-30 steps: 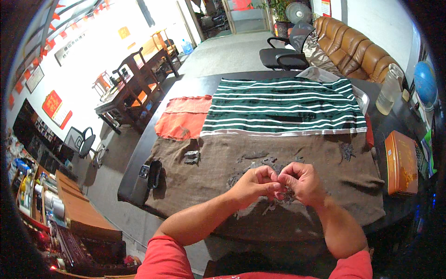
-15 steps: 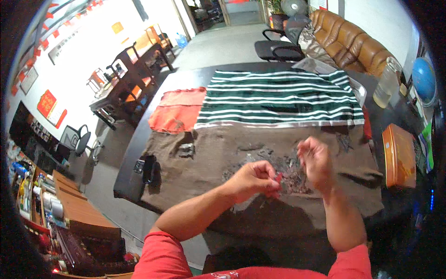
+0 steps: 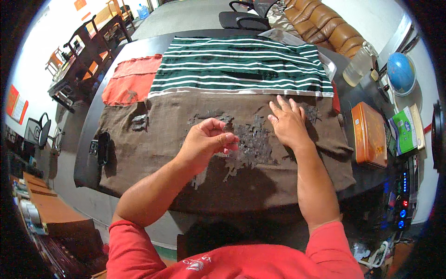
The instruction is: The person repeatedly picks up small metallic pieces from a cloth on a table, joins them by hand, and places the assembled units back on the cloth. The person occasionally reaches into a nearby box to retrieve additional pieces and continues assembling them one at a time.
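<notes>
My left hand (image 3: 210,139) is raised over a brown cloth (image 3: 153,162), its thumb and fingers pinched together. What they hold, if anything, is too small to make out. Below and beside it lies a loose scatter of dark grey, flaky scraps (image 3: 253,139), spread over the middle of the cloth. At the right side of the scraps, my right hand (image 3: 290,123) is stretched out palm down, fingers spread, and appears to hold nothing. A smaller group of dark scraps (image 3: 312,114) lies just beyond it. Another small dark clump (image 3: 139,122) sits on the cloth's left part.
A green-and-white striped cloth (image 3: 241,65) and a red cloth (image 3: 132,79) cover the table's far side. An orange tin box (image 3: 369,135), a jug (image 3: 360,65) and a globe (image 3: 401,73) stand at the right. A black object (image 3: 103,148) lies near the left edge.
My right hand has gone from curled and raised to spread out over the cloth. My left hand stays pinched, now nearer the scraps' left side. The view has shifted down and to the right.
</notes>
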Demonstrator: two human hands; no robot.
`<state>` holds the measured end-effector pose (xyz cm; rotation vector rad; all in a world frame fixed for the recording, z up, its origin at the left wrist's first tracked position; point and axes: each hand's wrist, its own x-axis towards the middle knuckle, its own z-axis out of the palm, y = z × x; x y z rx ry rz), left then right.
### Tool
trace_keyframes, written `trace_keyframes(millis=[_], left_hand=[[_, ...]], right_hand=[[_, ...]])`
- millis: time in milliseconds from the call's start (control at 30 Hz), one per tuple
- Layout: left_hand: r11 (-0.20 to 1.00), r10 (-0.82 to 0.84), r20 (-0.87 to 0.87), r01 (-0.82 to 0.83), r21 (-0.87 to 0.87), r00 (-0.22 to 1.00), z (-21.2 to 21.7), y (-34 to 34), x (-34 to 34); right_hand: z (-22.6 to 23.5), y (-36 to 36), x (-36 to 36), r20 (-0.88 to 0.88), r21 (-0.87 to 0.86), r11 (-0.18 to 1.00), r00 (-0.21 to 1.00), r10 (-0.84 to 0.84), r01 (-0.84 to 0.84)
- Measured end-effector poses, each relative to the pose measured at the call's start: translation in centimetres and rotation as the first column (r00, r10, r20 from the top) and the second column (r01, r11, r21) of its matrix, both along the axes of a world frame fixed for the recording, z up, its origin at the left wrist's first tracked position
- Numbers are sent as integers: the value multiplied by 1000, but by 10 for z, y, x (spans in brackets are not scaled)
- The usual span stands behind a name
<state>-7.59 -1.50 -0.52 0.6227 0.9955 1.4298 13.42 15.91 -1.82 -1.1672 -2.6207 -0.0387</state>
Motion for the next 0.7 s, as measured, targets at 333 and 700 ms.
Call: trace_keyframes(millis=[333,700], left_hand=[[996,66,-49,-63,60,997,0,5,-14],[995,52,-59,-47,91,997,0,2,-13]], right_hand=[[15,-13,4,270,-97,993,962,-37,65],[27,-33,50,449,-29,1000,894,4,11]])
